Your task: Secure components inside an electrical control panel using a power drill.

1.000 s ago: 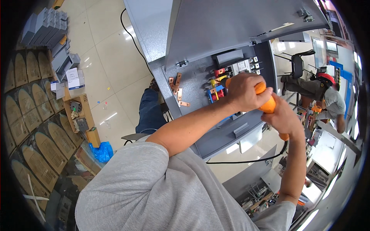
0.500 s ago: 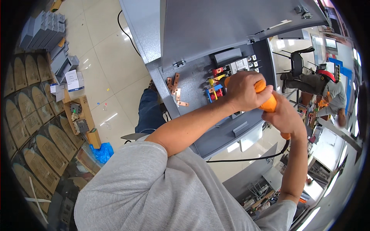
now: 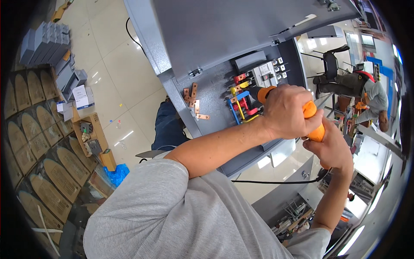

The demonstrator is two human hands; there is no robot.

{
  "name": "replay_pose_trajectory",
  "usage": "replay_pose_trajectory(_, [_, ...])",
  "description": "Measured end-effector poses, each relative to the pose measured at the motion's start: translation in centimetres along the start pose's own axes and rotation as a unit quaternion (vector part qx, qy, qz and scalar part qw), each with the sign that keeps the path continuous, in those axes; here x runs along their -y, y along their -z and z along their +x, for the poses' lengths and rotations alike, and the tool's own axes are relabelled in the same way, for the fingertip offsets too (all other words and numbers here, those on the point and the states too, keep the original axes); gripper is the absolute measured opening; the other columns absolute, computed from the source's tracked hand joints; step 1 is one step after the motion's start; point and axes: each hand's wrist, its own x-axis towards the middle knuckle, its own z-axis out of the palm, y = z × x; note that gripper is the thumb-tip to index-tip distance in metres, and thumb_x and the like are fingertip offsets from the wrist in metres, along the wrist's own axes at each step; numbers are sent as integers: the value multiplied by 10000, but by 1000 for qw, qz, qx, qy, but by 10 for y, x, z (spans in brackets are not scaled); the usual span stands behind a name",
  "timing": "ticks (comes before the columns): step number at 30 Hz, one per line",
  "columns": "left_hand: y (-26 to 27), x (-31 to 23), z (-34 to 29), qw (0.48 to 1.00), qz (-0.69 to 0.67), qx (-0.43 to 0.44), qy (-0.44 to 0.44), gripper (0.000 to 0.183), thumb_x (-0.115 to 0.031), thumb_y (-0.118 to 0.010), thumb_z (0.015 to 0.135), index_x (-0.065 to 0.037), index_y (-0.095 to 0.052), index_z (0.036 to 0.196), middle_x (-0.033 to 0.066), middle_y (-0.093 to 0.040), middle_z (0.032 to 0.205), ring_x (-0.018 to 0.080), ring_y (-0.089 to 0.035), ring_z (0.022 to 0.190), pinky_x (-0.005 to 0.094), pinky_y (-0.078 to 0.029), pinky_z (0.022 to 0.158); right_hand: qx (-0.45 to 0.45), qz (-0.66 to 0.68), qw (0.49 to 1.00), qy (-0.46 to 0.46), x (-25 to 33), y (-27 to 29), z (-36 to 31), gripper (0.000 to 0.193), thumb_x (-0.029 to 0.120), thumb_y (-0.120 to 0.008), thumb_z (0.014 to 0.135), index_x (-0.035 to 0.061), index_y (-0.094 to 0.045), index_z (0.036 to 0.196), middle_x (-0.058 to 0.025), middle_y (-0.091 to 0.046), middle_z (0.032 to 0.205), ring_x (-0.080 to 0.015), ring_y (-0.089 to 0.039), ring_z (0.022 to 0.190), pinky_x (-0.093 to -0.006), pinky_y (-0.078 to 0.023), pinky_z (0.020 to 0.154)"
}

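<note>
Both my hands are closed around an orange corded power drill [image 3: 317,132]. My left hand [image 3: 288,108] wraps its front body, while my right hand [image 3: 331,144] grips the rear part. The drill's dark nose points left, beside red, yellow and blue coated busbars [image 3: 241,100] inside a grey metal cabinet [image 3: 215,126]; its tip is hard to make out, so I cannot tell whether it touches them. Beyond the nose sits a grey-white circuit breaker [image 3: 264,74]. Several bare copper bars [image 3: 192,96] lie loose on the cabinet panel to the left.
The grey cabinet door [image 3: 207,34] stands open at the far side. A black cord [image 3: 276,182] runs below my right forearm. Stacked cartons [image 3: 36,116] and a blue plastic bag [image 3: 116,173] are at the left. Another person [image 3: 353,84] works at the far right.
My hands and the drill have moved right and slightly nearer to me, drawing the nose back from the busbars. More of the busbars and breaker shows. The whole view has shifted a little.
</note>
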Motion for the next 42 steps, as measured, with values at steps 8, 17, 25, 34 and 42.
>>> replay_pose_trajectory(8, [-15, -4, 1, 998, 16, 35, -51, 273, -264, -773, 784, -33, -656, 698, 114, -649, 655, 309, -664, 585, 384, -530, 558, -73, 30, 997, 15, -23, -8, -18, 561, 93, -786, 723, -13, -605, 1244, -186, -707, 988, -337, -675, 894, -396, -522, 877])
replay_pose_trajectory(17, [-22, 20, 19, 999, -30, 30, -16, 348, -292, -751, 802, -36, -591, 629, 129, -604, 619, 347, -633, 572, 425, -515, 551, -83, 18, 996, 33, -29, -4, 10, 551, 88, -765, 737, -13, -590, 1250, -184, -700, 958, -333, -668, 864, -395, -526, 866])
replay_pose_trajectory(25, [-13, 40, 26, 999, 14, 29, 17, 300, -316, -753, 825, -58, -659, 705, 109, -664, 652, 317, -680, 595, 404, -539, 569, -62, 8, 998, 12, -13, -1, 36, 593, 88, -769, 757, -1, -585, 1313, -174, -721, 1001, -311, -693, 896, -393, -536, 882])
replay_pose_trajectory(34, [-5, 44, 30, 999, 30, 34, 24, 276, -323, -751, 841, -70, -694, 745, 91, -694, 678, 304, -695, 610, 396, -543, 575, -54, -15, 998, 20, -8, 1, 45, 618, 91, -789, 763, 8, -580, 1339, -175, -722, 1038, -324, -696, 925, -387, -536, 896])
replay_pose_trajectory(42, [-2, 45, 29, 998, 39, 31, 23, 297, -341, -746, 837, -62, -696, 750, 96, -689, 677, 305, -693, 618, 394, -544, 586, -53, -22, 998, 23, -5, 1, 46, 611, 84, -780, 758, 8, -583, 1332, -160, -724, 1024, -290, -691, 901, -375, -543, 880])
